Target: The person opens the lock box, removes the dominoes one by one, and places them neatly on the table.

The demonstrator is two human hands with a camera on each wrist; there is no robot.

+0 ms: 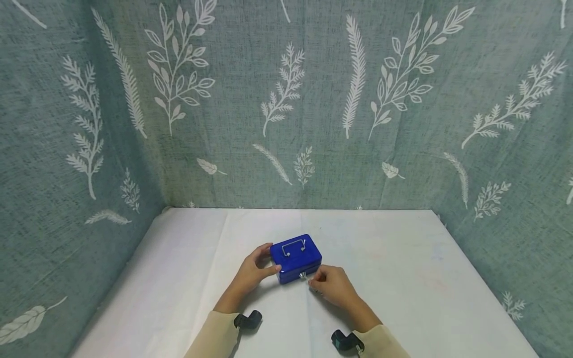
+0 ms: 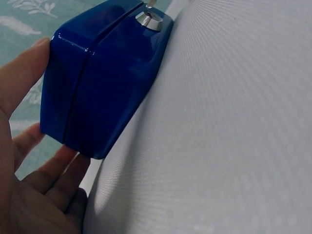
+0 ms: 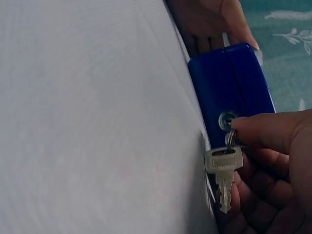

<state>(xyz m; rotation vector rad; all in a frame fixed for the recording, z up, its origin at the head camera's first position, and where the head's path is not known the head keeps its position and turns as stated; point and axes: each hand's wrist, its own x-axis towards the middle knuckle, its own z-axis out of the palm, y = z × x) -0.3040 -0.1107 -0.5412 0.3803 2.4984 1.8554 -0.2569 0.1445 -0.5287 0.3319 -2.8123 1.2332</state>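
No words, numbers or brand marks can be read anywhere. The key hanging at the front of the blue box bears faint stamped marks on its head, too blurred to make out. The box itself shows plain paint, with no label.

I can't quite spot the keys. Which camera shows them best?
The right wrist view: one key hangs close up by the cash box lock, held by the right hand. The head view shows a glint; the left wrist view, a sliver.
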